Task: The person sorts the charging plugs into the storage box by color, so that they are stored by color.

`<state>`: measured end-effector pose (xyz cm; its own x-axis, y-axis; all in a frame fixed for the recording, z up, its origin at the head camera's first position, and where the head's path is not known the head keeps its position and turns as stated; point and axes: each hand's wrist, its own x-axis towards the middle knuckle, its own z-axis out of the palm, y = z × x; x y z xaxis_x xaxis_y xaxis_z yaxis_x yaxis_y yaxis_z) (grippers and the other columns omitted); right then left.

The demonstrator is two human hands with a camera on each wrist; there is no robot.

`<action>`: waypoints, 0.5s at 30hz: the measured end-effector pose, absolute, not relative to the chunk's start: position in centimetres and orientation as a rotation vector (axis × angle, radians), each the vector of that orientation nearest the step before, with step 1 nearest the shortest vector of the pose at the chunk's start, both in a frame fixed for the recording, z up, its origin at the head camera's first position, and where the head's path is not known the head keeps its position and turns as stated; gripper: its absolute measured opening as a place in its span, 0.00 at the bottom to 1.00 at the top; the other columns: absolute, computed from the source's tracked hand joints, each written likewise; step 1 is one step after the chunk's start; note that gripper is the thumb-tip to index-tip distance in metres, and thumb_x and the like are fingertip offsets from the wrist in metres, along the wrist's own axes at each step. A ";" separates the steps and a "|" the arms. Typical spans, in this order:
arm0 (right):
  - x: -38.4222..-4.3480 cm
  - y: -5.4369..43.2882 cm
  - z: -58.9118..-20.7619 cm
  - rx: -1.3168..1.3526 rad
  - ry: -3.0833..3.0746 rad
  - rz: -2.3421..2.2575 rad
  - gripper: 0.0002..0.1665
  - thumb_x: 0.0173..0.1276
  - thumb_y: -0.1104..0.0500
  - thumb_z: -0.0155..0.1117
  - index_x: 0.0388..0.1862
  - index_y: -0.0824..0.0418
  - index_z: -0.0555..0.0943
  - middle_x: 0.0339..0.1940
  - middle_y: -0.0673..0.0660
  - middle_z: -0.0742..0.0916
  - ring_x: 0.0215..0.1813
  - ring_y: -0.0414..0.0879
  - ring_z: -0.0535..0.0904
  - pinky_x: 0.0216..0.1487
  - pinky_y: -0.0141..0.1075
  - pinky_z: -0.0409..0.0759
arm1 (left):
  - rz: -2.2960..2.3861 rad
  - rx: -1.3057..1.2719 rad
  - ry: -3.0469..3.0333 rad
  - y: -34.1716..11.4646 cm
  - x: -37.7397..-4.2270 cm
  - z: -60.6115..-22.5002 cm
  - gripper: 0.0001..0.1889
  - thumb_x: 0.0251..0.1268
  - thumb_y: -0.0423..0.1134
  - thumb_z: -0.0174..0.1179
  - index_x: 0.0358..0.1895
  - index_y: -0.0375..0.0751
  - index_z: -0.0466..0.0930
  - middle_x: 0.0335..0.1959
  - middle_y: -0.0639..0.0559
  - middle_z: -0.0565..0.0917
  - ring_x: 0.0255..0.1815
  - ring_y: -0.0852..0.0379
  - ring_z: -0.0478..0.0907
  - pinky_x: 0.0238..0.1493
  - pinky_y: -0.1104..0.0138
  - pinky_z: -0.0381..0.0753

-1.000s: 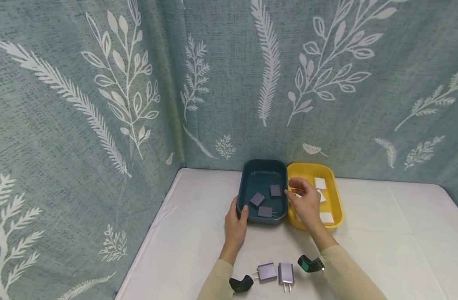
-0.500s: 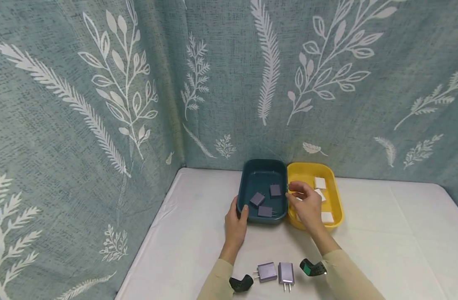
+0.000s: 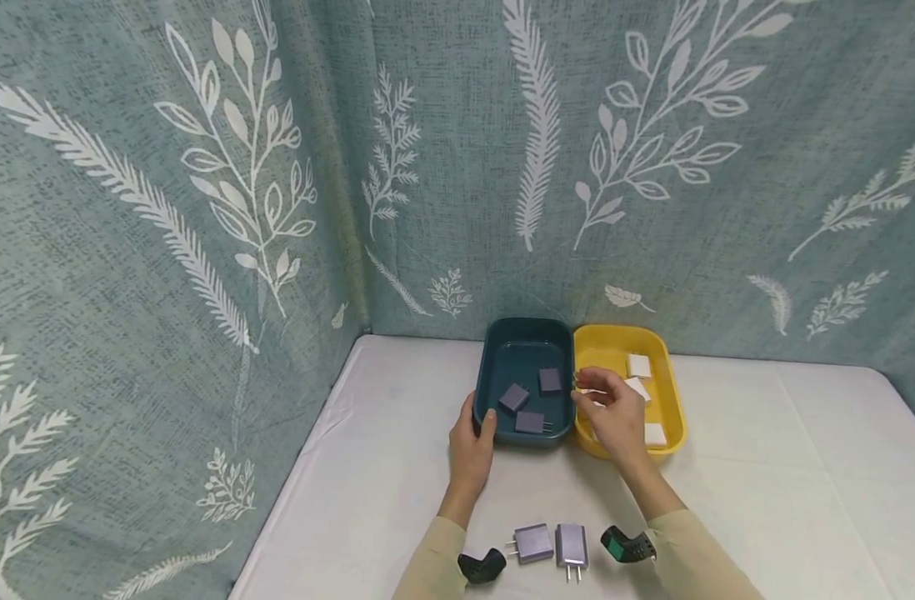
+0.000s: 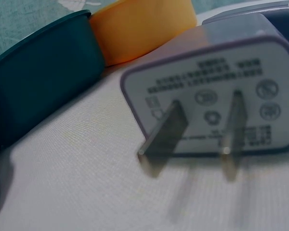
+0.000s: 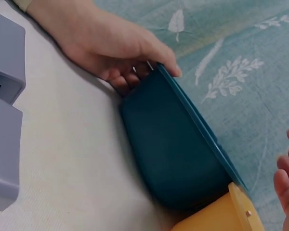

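My left hand (image 3: 471, 454) grips the front left corner of a dark teal bin (image 3: 528, 328), thumb over its rim and fingers along its outer wall, as the right wrist view also shows. Three purple-grey charger plugs (image 3: 530, 423) lie inside it. A yellow bin (image 3: 675, 400) stands right up against it, with several white blocks (image 3: 639, 366) in it. Over the yellow bin's left side, my right hand (image 3: 615, 417) hovers with fingers loosely bent, fingertips close to where the two rims meet. In the right wrist view a gap shows between its fingers (image 5: 285, 180), with nothing visible in it.
Two more purple-grey charger plugs, a left one (image 3: 533, 544) and a right one (image 3: 572, 547), lie on the white-covered table (image 3: 787, 467) between my forearms. A leaf-patterned curtain (image 3: 457, 167) rises behind the bins and along the left side.
My right hand has shifted slightly toward me and to the right, its thumb and fingertips drawing back a little from the teal bin. The left hand and both bins stay put.
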<state>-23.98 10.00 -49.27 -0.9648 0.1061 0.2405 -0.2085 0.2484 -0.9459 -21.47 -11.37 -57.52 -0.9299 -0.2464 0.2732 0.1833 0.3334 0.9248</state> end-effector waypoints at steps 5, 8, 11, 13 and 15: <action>-23.6 10.2 -49.4 0.090 -2.311 1.781 0.18 0.60 0.66 0.70 0.50 0.62 0.82 0.47 0.60 0.88 0.46 0.52 0.84 0.45 0.19 0.79 | -1.622 0.062 -2.248 -11.4 -21.4 -57.6 0.27 0.74 0.46 0.51 0.70 0.39 0.64 0.68 0.44 0.74 0.70 0.48 0.71 0.71 0.53 0.69; -23.3 10.3 -49.5 0.085 -2.347 1.766 0.17 0.61 0.65 0.70 0.50 0.60 0.82 0.48 0.58 0.87 0.48 0.50 0.83 0.46 0.19 0.79 | -1.624 0.066 -2.256 -11.4 -21.4 -57.6 0.27 0.74 0.47 0.50 0.71 0.39 0.64 0.69 0.44 0.73 0.70 0.48 0.70 0.71 0.53 0.69; -23.0 10.3 -49.6 0.093 -2.358 1.759 0.17 0.62 0.64 0.69 0.50 0.59 0.82 0.48 0.57 0.87 0.48 0.48 0.83 0.46 0.20 0.79 | -1.625 0.073 -2.260 -11.4 -21.3 -57.5 0.27 0.74 0.47 0.50 0.71 0.39 0.64 0.69 0.45 0.72 0.71 0.49 0.69 0.71 0.53 0.68; -22.7 10.3 -49.7 0.099 -2.362 1.753 0.17 0.62 0.63 0.69 0.50 0.58 0.81 0.48 0.55 0.87 0.47 0.46 0.83 0.46 0.20 0.79 | -1.621 0.075 -2.261 -11.3 -21.3 -57.5 0.27 0.74 0.47 0.50 0.71 0.39 0.64 0.69 0.44 0.72 0.71 0.48 0.69 0.71 0.53 0.68; -22.5 10.4 -49.8 0.110 -2.355 1.748 0.17 0.62 0.63 0.70 0.50 0.58 0.82 0.47 0.55 0.87 0.46 0.43 0.83 0.46 0.20 0.79 | -1.618 0.078 -2.261 -11.3 -21.3 -57.5 0.27 0.74 0.47 0.51 0.71 0.39 0.64 0.69 0.44 0.73 0.71 0.48 0.69 0.71 0.53 0.68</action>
